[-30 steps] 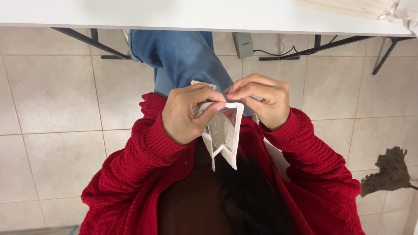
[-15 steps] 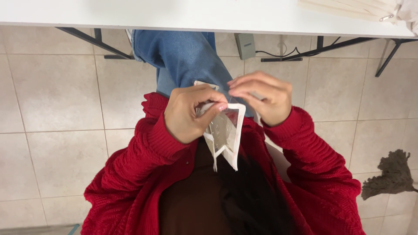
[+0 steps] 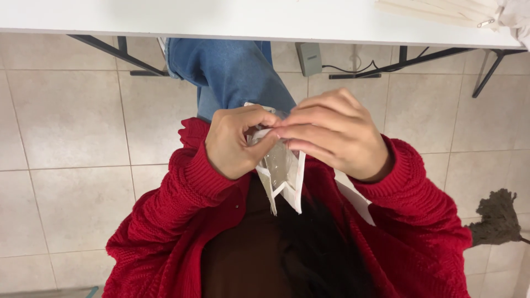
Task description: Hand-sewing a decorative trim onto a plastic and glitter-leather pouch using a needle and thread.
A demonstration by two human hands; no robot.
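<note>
**Both hands pinch the top of a small packet**

Head view: the left hand (image 3: 234, 140) and the right hand (image 3: 331, 135) meet in front of the person's chest, over the lap. Between them hangs a small flat white paper packet with a clear film window (image 3: 282, 176); its upper edge sits at the fingertips and its body drops below them toward the dark lap. The fingers (image 3: 259, 118) of the left hand curl narrow around the packet's top left corner, thumb pressed to its face. The fingers of the right hand are closed down on the top edge just beside them, so that the two grips nearly touch. What lies inside the window is too small to tell.

Above the fingers a knee in blue denim (image 3: 232, 72) rises, and beyond it runs the edge of a white tabletop (image 3: 221, 19). Red knitted cardigan sleeves (image 3: 182, 204) frame both wrists. Far to the right of the fingers, a grey mop head (image 3: 497, 218) lies on the pale tiled floor (image 3: 66, 121).

The risk, as I judge it: both grips hold only the top edge. An uneven pull could tear the paper crookedly, and any contents could drop onto the lap or floor.
</note>
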